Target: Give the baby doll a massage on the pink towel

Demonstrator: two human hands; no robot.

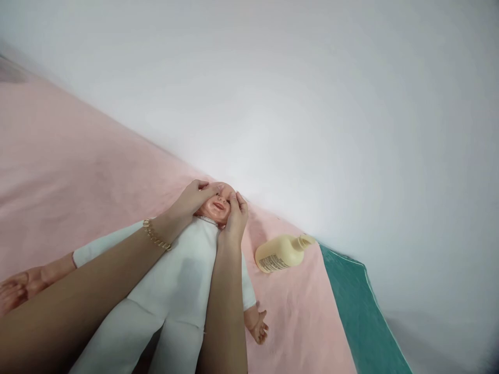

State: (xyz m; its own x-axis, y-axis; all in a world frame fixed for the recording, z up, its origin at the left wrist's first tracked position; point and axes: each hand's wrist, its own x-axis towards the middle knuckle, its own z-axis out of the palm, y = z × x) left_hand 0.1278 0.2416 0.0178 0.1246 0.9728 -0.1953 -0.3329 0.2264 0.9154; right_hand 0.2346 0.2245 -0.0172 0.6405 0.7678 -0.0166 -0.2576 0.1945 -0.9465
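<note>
A baby doll (191,265) with a white cloth body and a hard plastic head lies on its back, its legs toward me. My left hand (194,198) is curled against one side of the doll's head, its thumb near the brow. Around the other side, my right hand (237,217) cups the head, with the thumb by the eye. The doll's mouth and chin show between my hands, while the back of its head is hidden. My left wrist wears a beaded gold bracelet (155,236).
A pale yellow pump bottle (280,253) lies tilted to the right of the doll. Under both spreads a pink cloth (300,322), with a green surface (351,291) showing at its right edge. A white wall (280,114) rises just beyond the doll's head.
</note>
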